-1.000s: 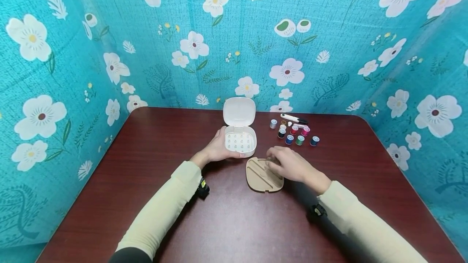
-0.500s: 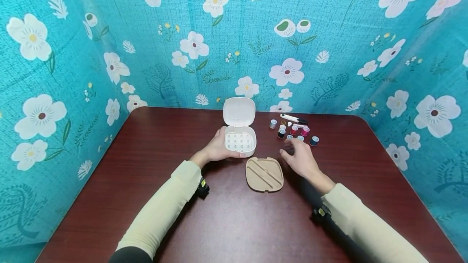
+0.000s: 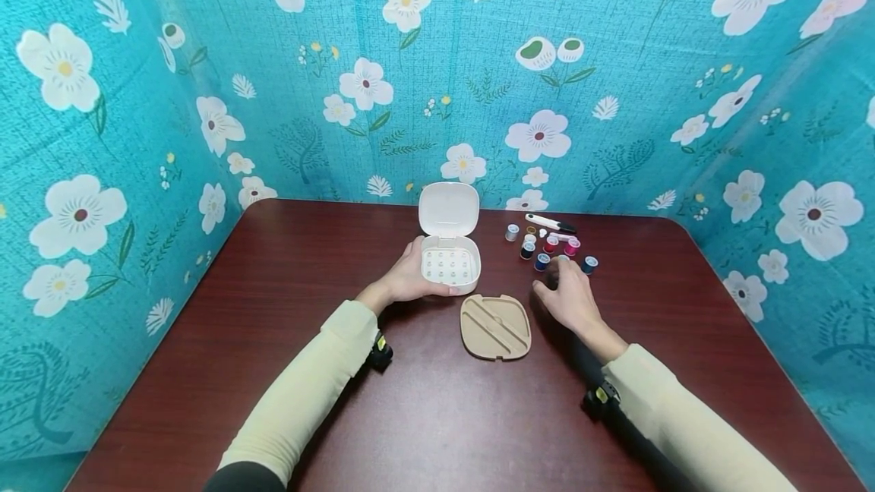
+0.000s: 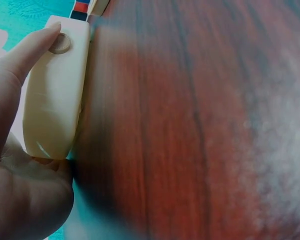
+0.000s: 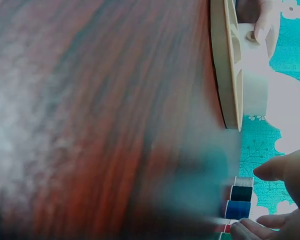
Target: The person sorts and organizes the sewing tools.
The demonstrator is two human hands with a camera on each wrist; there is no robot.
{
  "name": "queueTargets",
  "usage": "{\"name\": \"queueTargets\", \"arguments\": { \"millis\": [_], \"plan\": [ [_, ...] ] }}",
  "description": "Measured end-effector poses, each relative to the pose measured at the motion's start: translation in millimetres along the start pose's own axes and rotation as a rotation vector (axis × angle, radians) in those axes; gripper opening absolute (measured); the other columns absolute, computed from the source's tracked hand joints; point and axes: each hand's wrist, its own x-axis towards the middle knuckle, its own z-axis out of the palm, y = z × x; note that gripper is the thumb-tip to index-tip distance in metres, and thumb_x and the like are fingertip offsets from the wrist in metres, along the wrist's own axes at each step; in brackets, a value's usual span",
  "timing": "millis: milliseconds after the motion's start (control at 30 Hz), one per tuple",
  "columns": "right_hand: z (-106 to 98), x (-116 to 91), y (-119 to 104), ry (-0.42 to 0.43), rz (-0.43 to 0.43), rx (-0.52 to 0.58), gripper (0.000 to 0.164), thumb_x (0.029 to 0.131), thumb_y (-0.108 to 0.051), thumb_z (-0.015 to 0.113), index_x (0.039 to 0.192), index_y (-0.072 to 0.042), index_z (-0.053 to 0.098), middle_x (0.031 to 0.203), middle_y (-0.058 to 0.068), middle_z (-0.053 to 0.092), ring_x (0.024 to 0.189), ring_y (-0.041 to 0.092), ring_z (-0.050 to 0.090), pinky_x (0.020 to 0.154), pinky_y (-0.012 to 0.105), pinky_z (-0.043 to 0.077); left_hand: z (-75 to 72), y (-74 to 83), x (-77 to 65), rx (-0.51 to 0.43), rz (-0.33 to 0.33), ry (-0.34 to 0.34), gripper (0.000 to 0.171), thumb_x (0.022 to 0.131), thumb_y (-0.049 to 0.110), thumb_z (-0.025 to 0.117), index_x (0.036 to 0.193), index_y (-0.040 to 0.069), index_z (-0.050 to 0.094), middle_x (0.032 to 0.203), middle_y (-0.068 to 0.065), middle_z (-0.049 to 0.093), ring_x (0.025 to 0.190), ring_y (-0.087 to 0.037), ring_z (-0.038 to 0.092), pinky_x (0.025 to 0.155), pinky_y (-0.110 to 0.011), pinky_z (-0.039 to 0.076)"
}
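Left hand (image 3: 409, 276): grips box (image 4: 56, 100), thumb at button (image 4: 61, 45) (lid (image 3: 448, 209) raised).
Right hand (image 3: 573, 299): thumb and fingers parted, at spools (image 3: 542, 262); contact unclear.

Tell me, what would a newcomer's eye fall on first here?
Probably the turquoise cloth with big white flowers, hanging behind and beside the dark table. Next might come the open white box, near the table's far side, and the colourful thread spools clustered to its right in the head view.
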Motion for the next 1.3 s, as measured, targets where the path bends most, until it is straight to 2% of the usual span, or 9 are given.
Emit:
{"name": "queueTargets", "arguments": {
  "millis": [100, 333, 433, 733, 1000, 1300],
  "plan": [
    [1, 3, 2, -0.01, 0.015, 0.006, 0.043, 0.091, -0.014, 0.069, 0.122, 0.011, 0.055, 0.111, 0.029, 0.058, 0.101, 0.041, 0.056, 0.092, 0.056, 0.046, -0.2, -0.1, 0.6, 0.002, -0.001, -0.004, 0.122, 0.062, 0.042, 0.099, 0.153, 0.006, 0.028, 0.14, -0.014, 0.042, 0.126, -0.028, 0.046, 0.111, -0.044, 0.037],
    [3, 9, 5, -0.062, 0.052, 0.047, 0.062, 0.095, -0.016, 0.066, 0.142, 0.015, 0.04, 0.131, 0.035, 0.052, 0.122, 0.046, 0.052, 0.107, 0.06, 0.04, -1.4, 1.2, 1.0, 0.003, -0.007, -0.01, 0.12, 0.062, 0.04, 0.099, 0.153, 0.006, 0.028, 0.14, -0.013, 0.043, 0.124, -0.027, 0.046, 0.11, -0.043, 0.037],
    [4, 12, 5, -0.064, 0.065, 0.073, 0.064, 0.095, -0.016, 0.066, 0.145, 0.015, 0.037, 0.133, 0.036, 0.051, 0.124, 0.047, 0.052, 0.108, 0.06, 0.04, -1.3, 0.8, 1.7, 0.007, -0.005, -0.009, 0.12, 0.063, 0.04, 0.098, 0.153, 0.006, 0.027, 0.141, -0.014, 0.042, 0.126, -0.027, 0.045, 0.111, -0.043, 0.037],
    [10, 22, 10, -0.043, 0.06, 0.131, 0.058, 0.094, -0.011, 0.068, 0.14, 0.014, 0.044, 0.127, 0.034, 0.054, 0.116, 0.046, 0.059, 0.1, 0.056, 0.048, -0.8, 0.2, 2.7, 0.013, 0.005, -0.009, 0.118, 0.063, 0.038, 0.099, 0.153, 0.006, 0.029, 0.141, -0.014, 0.042, 0.128, -0.027, 0.045, 0.112, -0.042, 0.036],
    [13, 28, 12, -0.02, 0.039, 0.11, 0.042, 0.093, -0.014, 0.071, 0.126, 0.009, 0.058, 0.115, 0.028, 0.062, 0.106, 0.041, 0.061, 0.096, 0.055, 0.046, -0.3, 0.8, 1.5, 0.015, 0.008, 0.01, 0.117, 0.062, 0.039, 0.099, 0.151, 0.006, 0.03, 0.14, -0.015, 0.043, 0.126, -0.028, 0.046, 0.111, -0.044, 0.037],
    [18, 34, 11, 0.016, 0.046, 0.155, 0.025, 0.093, -0.013, 0.072, 0.112, 0.003, 0.067, 0.108, 0.022, 0.072, 0.099, 0.036, 0.069, 0.093, 0.049, 0.048, 1.0, -2.0, 2.6, 0.016, 0.024, 0.007, 0.117, 0.063, 0.038, 0.099, 0.151, 0.005, 0.031, 0.139, -0.015, 0.044, 0.126, -0.027, 0.045, 0.11, -0.043, 0.037]
  ]
}}
